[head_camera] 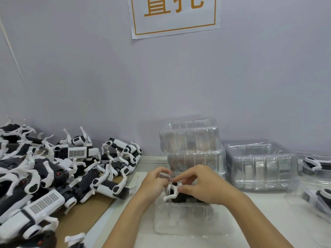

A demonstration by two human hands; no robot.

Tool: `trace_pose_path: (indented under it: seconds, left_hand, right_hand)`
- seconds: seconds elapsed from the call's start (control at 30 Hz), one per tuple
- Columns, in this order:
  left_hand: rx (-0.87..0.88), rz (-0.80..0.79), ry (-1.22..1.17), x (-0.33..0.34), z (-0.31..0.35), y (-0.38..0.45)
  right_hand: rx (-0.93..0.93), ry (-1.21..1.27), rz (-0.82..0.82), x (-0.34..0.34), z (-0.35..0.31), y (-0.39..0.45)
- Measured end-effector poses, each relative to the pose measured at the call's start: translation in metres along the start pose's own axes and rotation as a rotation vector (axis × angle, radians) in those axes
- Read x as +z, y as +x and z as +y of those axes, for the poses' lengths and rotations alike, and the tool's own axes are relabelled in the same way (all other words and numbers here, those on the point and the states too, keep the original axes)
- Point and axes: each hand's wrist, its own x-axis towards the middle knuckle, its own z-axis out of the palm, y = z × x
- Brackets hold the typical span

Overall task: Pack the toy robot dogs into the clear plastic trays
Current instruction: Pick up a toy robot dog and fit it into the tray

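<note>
A black-and-white toy robot dog (174,192) lies in a clear plastic tray (188,221) at the centre of the table. My right hand (202,187) rests over the dog, fingers curled round its upper white leg joint. My left hand (154,183) is curled at the dog's left end and pinches a clear tray edge (165,175) near it. The dog's body is largely hidden under my right hand. A large heap of loose robot dogs (53,169) lies on brown cardboard at the left.
Two stacks of empty clear trays (191,145) (259,167) stand against the wall behind my hands. Packed trays holding dogs (317,176) sit at the right edge. A paper sign (173,13) hangs on the wall. Bare white table shows near the front right.
</note>
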Motion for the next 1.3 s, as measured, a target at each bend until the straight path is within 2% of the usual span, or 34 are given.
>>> trace_pose_path:
  seconds: [0.13, 0.23, 0.3, 0.43, 0.5, 0.7, 0.83, 0.97, 1.3]
  left_hand:
    - [0.078, -0.025, 0.259, -0.007, 0.009, -0.004]
    - [0.182, 0.014, 0.473, -0.01, 0.019, -0.006]
    - [0.274, 0.021, 0.52, -0.009, 0.028, -0.008]
    - [0.386, -0.165, 0.585, 0.006, 0.042, -0.012]
    - [0.382, -0.23, 0.651, 0.014, 0.042, -0.013]
    - [0.361, -0.185, 0.765, 0.024, 0.046, -0.021]
    - [0.395, -0.159, 0.938, 0.034, 0.063, -0.031]
    - [0.371, -0.205, 1.007, 0.045, 0.077, -0.041]
    - [0.287, -0.296, 0.898, 0.046, 0.078, -0.044]
  right_hand:
    - [0.026, 0.063, 0.095, -0.016, 0.007, -0.002]
    - [0.051, -0.015, 0.174, -0.022, 0.015, -0.004]
    - [0.071, -0.088, 0.181, -0.022, 0.02, -0.004]
    - [0.041, -0.137, 0.173, -0.016, 0.024, -0.002]
    - [0.024, -0.119, 0.19, -0.013, 0.024, -0.001]
    - [0.043, -0.129, 0.224, -0.007, 0.028, 0.0]
    - [0.048, -0.114, 0.244, -0.006, 0.028, 0.0]
    - [0.039, -0.047, 0.257, -0.007, 0.025, -0.003]
    - [0.041, -0.019, 0.26, -0.007, 0.021, -0.005]
